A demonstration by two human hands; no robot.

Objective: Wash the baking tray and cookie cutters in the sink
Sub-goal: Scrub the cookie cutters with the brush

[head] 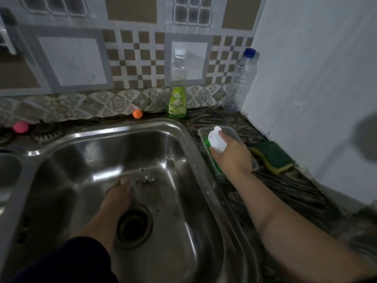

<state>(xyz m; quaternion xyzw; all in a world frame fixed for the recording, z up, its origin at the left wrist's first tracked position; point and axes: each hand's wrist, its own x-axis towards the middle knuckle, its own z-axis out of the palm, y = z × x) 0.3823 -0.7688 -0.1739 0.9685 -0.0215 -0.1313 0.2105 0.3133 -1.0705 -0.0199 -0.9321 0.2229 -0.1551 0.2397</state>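
Your left hand [120,193] is down in the steel sink [183,201], just behind the drain [133,226]. Its fingers touch a few small shiny metal pieces [145,176] on the sink floor; they are too blurred to tell what they are, or whether your grip has closed on any of them. Your right hand [232,158] reaches over the sink's right rim to a clear plastic tub [204,130] on the tabletop, and your grip is wrapped round a white object [216,139] held over the tub. Inside the tub you can see something bright green [207,142]. A green and yellow sponge [273,157] lies just right of the tub, near the wall. At the back edge of the tabletop stands a green bottle [177,103], and in the back right corner a clear bottle [241,78] with a blue cap.
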